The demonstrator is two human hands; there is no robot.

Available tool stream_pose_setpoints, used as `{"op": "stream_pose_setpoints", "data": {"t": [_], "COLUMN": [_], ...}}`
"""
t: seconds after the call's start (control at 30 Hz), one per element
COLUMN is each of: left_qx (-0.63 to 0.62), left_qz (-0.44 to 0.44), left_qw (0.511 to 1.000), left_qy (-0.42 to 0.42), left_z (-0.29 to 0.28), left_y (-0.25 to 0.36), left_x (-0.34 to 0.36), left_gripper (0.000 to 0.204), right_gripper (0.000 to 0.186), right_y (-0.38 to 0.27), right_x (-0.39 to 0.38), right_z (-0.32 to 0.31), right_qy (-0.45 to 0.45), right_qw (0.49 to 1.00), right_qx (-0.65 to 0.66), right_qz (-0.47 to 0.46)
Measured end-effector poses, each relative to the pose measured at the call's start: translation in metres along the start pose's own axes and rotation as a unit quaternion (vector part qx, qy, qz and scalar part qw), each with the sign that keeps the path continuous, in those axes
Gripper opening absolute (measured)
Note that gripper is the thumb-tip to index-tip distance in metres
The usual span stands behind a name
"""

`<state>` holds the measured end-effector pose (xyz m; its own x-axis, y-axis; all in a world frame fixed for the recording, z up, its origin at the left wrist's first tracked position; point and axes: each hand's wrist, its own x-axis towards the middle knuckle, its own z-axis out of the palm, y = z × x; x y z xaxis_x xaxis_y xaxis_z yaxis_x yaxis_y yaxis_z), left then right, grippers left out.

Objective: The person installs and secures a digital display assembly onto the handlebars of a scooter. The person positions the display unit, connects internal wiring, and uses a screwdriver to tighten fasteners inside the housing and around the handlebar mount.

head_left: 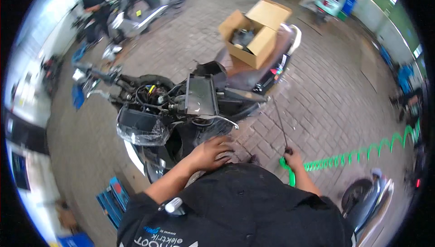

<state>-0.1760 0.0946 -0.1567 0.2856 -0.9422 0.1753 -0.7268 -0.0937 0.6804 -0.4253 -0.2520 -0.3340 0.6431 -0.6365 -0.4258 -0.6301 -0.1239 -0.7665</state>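
Note:
My left hand (213,153) is low in front of my body, beside the scooter's front end, its fingers spread and holding nothing I can see. In my right hand (294,159) is an air blow gun (282,129) with a long thin dark nozzle pointing away from me. A green coiled air hose (340,160) runs from near that hand off to the right. The partly stripped scooter (167,102) stands before me, with wiring exposed around its handlebar. A dark rectangular panel (201,96) lies over its middle. Clear plastic wrap covers part of the front.
An open cardboard box (258,54) with dark parts inside rests on the scooter's seat. A blue toolbox (113,199) is at lower left, another scooter (371,199) at lower right. Two other people are farther off, one beside parked scooters (149,9) at far left.

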Motion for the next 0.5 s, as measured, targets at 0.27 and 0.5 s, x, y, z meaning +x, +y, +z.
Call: {"op": "stream_pose_setpoints", "data": {"t": [0.27,0.5], "left_qx": [0.331,0.377], "left_qz": [-0.066,-0.204], "left_qw": [0.927,0.903], "left_qy": [0.163,0.022], "left_z": [0.025,0.036], "left_y": [-0.046,-0.048], "left_x": [0.154,0.159], "left_gripper": [0.048,0.039], "right_gripper": [0.040,0.053], "right_y": [0.117,0.053], "right_x": [0.090,0.131], "right_z": [-0.088,-0.104], "right_qy": [-0.189,-0.245], "right_qw": [0.956,0.890], "right_qx": [-0.223,-0.384], "right_qz": [-0.035,-0.012]}}
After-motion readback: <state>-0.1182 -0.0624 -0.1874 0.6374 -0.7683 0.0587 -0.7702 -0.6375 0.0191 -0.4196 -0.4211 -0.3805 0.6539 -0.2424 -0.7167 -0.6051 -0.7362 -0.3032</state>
